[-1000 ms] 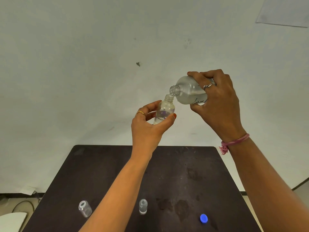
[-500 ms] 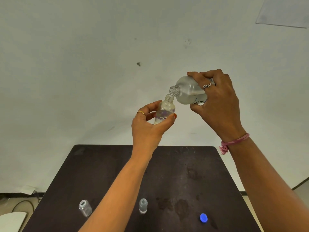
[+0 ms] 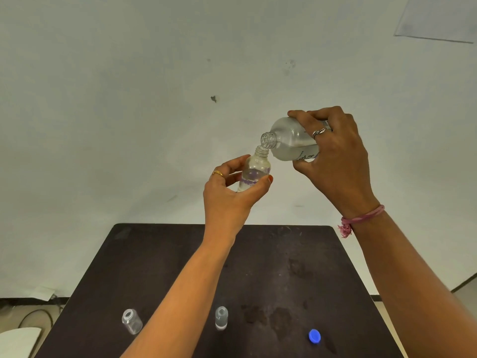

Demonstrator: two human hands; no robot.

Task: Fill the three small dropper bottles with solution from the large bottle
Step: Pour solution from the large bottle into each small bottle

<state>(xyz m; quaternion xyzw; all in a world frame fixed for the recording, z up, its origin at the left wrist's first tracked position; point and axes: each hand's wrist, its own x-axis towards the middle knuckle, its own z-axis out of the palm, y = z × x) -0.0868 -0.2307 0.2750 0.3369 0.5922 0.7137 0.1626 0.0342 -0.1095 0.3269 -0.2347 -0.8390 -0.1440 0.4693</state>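
Two hands worked above the dark table (image 3: 180,254); the left hand (image 3: 229,195) gripped a small dropper bottle (image 3: 254,171) upright; the right hand (image 3: 335,161) clasped the large bottle (image 3: 289,142), tilted, its mouth touching the small one's neck; two more small bottles (image 3: 132,321) (image 3: 221,318) and a blue cap (image 3: 314,336) sat on the table's near part.

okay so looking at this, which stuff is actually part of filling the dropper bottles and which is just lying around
Part of the job:
large bottle, tilted in the right hand
small bottle in the left hand
two small bottles on the table: one, another
blue cap

Lying about:
white object and cable on the floor
paper on the wall
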